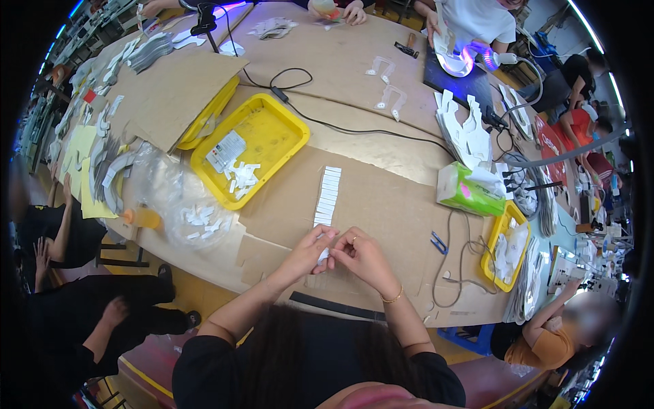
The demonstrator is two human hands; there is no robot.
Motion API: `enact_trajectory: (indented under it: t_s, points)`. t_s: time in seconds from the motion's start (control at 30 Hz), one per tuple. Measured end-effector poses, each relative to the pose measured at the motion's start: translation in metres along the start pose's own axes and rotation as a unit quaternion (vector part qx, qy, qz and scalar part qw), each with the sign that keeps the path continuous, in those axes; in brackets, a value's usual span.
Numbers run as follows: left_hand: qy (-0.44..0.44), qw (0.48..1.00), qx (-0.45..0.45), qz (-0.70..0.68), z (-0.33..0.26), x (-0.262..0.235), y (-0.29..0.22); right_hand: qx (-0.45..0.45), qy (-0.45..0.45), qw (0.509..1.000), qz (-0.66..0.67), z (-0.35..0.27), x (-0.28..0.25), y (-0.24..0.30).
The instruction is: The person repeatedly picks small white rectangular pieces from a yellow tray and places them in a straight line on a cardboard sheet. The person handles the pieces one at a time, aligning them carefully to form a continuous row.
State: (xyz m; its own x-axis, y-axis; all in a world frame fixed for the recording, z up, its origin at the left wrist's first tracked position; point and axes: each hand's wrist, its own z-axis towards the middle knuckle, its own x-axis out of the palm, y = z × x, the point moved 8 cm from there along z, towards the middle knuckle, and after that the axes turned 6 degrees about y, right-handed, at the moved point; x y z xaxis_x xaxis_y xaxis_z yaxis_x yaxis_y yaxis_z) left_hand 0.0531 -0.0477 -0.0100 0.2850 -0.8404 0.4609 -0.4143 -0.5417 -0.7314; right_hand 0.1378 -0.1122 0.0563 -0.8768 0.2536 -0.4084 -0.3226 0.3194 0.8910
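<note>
My left hand [310, 255] is closed, its fingers curled round a small white piece [323, 255] that shows between the two hands. Against it, my right hand [362, 258] is pinched, thumb and fingertips together at the piece's edge; what exactly they grip is hidden. Just beyond my hands, a column of small white rectangular pieces [328, 194] lies side by side on a brown cardboard sheet [381, 204]. A yellow tray [289, 125] to the left carries a heap of similar white pieces [242, 178] and a printed white label or packet [225, 150].
A clear plastic bag [158, 184] with white bits lies left. At right are a green-and-white tissue pack [470, 189], blue thread snips [439, 242], looped cables and a smaller yellow tray [488, 262]. A black cable [375, 129] crosses the table; co-workers sit around it.
</note>
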Motion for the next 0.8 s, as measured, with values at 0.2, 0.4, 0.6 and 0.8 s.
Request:
enact_trajectory:
  t_s: [0.2,0.4,0.6,0.8]
  points:
    - [-0.037,0.998,0.045,-0.015,0.001,0.004,-0.002,-0.021,0.004,1.000,-0.020,0.000,0.005,0.007]
    - [-0.015,0.997,0.073,0.015,0.005,0.004,-0.007,-0.022,0.014,0.999,-0.028,0.004,0.002,0.002]
    - [0.005,0.998,0.056,0.022,0.005,0.006,-0.006,-0.007,-0.001,1.000,-0.016,0.000,-0.004,0.002]
    - [0.006,1.000,0.017,0.009,0.002,0.007,-0.003,0.012,-0.001,1.000,-0.009,-0.003,-0.006,0.001]
